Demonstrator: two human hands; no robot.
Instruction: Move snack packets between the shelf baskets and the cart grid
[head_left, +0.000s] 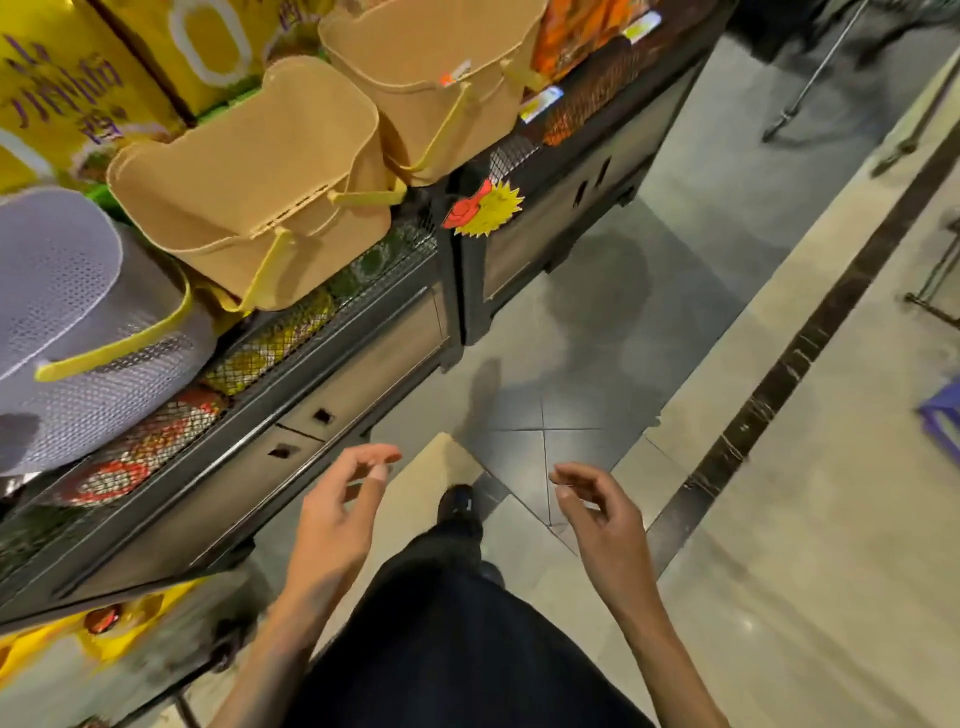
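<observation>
Bearing blurred purple characters, yellow boxes (62, 88) stand behind tan baskets (249, 171).

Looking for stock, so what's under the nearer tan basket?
Yellow and green snack packets show through the black wire mesh below the tan basket. The basket covers whatever lies directly beneath it.

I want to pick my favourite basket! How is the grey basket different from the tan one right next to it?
The grey basket is pale grey; the tan basket is sandy brown. The grey basket has tiny holes all over, while the tan basket's walls look mostly plain, with slots near its rim. The grey basket looks rounder, the tan basket boxier. Both have yellow handles and rest on the black mesh shelf.
</observation>
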